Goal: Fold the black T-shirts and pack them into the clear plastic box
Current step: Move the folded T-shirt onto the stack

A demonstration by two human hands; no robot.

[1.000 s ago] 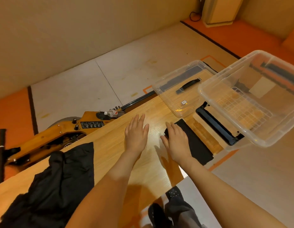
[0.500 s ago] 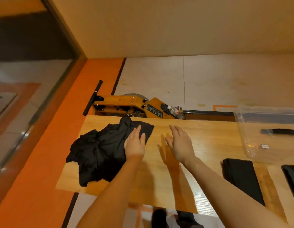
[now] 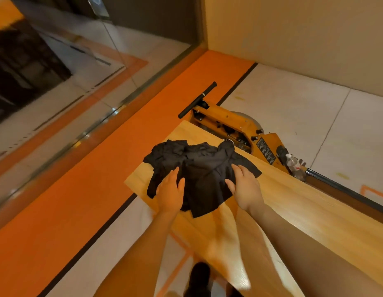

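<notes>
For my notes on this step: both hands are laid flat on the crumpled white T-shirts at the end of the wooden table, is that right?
Not quite: the head view shows the crumpled T-shirts are black, not white. The left hand and right hand do lie open on them at the end of the wooden table.

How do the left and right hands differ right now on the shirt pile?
The left hand lies over the near-left edge of the crumpled black T-shirts; the right hand lies over their right side, farther along the wooden table. The left hand's fingers sit close together; the right hand's are slightly spread. Both are open, palms down.
</notes>
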